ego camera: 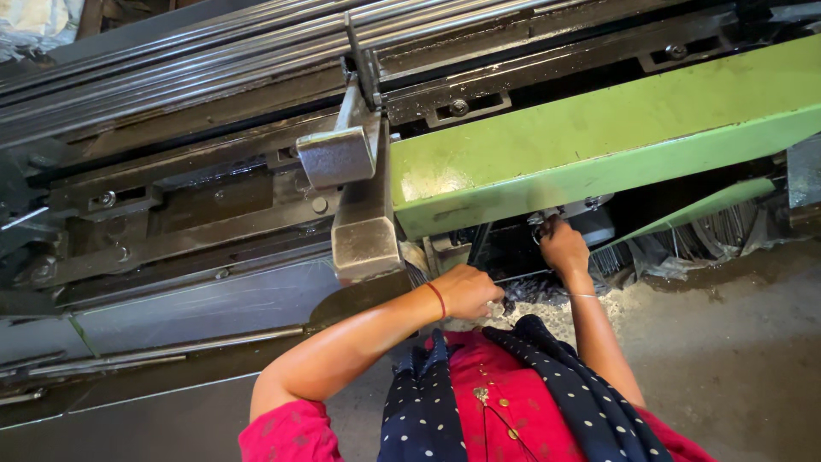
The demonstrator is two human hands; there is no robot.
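Hands work under the green beam (pixel 599 137) of a long machine; the left hand (pixel 469 291) is curled into a loose fist beside the grey bracket (pixel 366 244), what it grips hidden; the right hand (pixel 564 248) reaches up, fingers closed around a small metal fitting (pixel 540 224) beneath the beam; pale fibre waste (pixel 556 312) lies on the floor (pixel 735 342) just below.

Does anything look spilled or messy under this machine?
Yes. Pale fluffy waste lies heaped on the floor under the green panel, beside the right hand, and tangled dark strands hang below the panel.
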